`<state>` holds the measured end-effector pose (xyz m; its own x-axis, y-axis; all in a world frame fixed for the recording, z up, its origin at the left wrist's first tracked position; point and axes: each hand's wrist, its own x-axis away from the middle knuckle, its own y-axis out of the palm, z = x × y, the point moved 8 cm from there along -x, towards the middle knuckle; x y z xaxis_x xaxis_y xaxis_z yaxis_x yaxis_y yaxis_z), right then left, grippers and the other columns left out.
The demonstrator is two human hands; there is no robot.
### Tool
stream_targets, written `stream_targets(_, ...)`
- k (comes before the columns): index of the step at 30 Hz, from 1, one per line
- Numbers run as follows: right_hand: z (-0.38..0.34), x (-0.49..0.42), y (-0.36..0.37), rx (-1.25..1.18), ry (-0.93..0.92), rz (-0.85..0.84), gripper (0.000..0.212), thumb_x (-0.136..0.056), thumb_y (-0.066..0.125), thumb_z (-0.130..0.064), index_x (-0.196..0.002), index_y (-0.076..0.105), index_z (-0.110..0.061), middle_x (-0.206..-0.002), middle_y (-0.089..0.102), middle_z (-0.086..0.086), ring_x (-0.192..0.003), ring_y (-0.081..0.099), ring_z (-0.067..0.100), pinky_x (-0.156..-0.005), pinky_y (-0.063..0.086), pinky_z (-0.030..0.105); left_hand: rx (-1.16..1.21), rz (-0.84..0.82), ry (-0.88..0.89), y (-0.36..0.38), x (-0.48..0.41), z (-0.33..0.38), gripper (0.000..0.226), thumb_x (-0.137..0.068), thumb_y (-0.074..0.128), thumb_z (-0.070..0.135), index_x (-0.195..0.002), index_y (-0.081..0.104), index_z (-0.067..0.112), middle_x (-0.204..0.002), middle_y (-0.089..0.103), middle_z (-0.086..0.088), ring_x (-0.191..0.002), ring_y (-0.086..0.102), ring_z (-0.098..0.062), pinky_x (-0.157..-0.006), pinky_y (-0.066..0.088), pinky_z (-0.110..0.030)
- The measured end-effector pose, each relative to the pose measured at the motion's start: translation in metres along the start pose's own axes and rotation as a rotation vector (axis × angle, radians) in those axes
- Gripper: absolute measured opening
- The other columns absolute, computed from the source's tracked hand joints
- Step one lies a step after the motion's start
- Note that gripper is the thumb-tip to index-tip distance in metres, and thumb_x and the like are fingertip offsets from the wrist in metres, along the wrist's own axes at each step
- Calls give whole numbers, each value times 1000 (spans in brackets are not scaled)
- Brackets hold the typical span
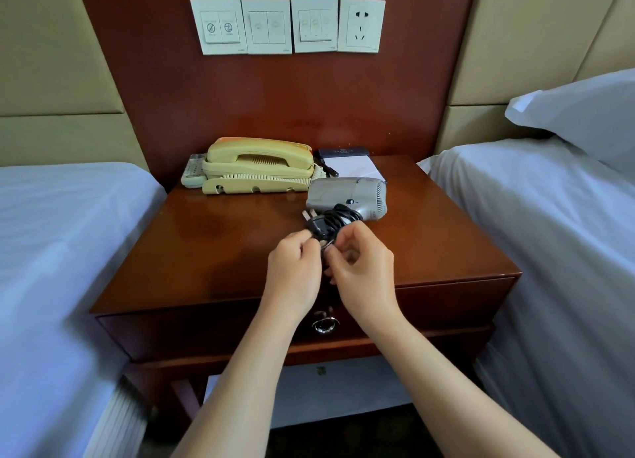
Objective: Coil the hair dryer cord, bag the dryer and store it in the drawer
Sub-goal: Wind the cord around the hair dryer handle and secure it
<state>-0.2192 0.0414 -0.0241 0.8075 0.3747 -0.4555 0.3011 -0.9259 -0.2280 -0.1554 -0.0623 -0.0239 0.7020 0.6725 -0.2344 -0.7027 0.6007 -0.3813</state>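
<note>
Nightstand (213,248): left hand (294,274), right hand (362,272) pinch coiled cord (331,222).

No words or numbers can be read anywhere. The leftmost switch plate (220,26) on the wall carries 2 round crossed-out signs with tiny lettering under them, too small to make out. The dark cover of the notepad (343,152) on the table bears a pale line of print, also unreadable, and the label on the hair dryer (347,196) is blurred.
</note>
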Motion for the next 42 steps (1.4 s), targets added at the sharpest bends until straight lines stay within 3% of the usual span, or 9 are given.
stream_targets(7,-11,-13,-14,17,-120,-61,13,-84,62,-4,-90,55,-13,-95,53,1,-75,65,12,-65,50,13,-20,8,90,4,-5,2,35,-96,46,24,-62,49,22,-60,48,9,-58,45,-5,-51,34,-10)
stream_targets(10,2,-18,-18,7,-56,-107,9,-88,57,-10,-96,57,-13,-89,58,3,-80,66,23,-74,57,39,-52,45,87,6,-5,-2,9,-92,56,22,-97,61,18,-87,63,6,-74,55,-5,-60,38,-2)
stream_targets(11,5,-18,-19,26,-50,-105,9,-88,57,-12,-97,58,-14,-86,58,2,-81,65,24,-75,56,41,-8,68,60,5,-5,-5,21,-90,58,23,-110,56,17,-93,62,7,-77,56,-1,-61,38,0)
stream_targets(14,9,-18,-22,90,-65,-85,14,-87,61,-17,-100,58,-15,-83,55,0,-77,60,19,-71,51,27,171,102,-3,5,-4,-6,43,-91,56,31,-128,39,18,-101,61,3,-79,55,7,-63,40,-1)
stream_targets(21,5,-15,-28,193,-102,-14,25,-84,66,-20,-107,58,-17,-85,47,-10,-75,52,-2,-67,40,3,239,212,-122,14,-7,-4,27,-92,50,39,-94,59,13,-77,61,5,-71,55,-10,-63,39,-26)
stream_targets(27,5,-17,-39,220,-125,2,26,-84,67,-17,-110,61,-15,-83,43,-14,-73,51,1,-67,40,2,264,283,-186,21,-16,-7,27,-90,46,21,-63,45,17,-59,43,4,-59,40,-18,-65,33,-31)
stream_targets(32,10,-18,-42,228,-115,-42,33,-84,66,-26,-115,57,-20,-91,43,-13,-82,50,-2,-72,39,5,411,175,-320,32,-25,-16,28,-74,39,31,-67,62,15,-80,71,-11,-83,66,-33,-85,53,-46)
stream_targets(37,12,-13,-36,253,-133,-164,56,-78,71,-37,-127,48,-22,-111,42,-7,-94,47,-2,-81,39,5,192,91,-245,34,-27,0,36,-89,38,35,-64,53,15,-73,60,-8,-88,58,-37,-86,48,-43)
stream_targets(42,5,-12,-33,293,-201,-183,51,-75,72,-36,-120,53,-18,-108,47,-4,-90,43,-9,-74,38,9,30,62,-137,35,-24,13,40,-79,59,55,-74,61,15,-72,64,3,-85,63,-25,-84,51,-41)
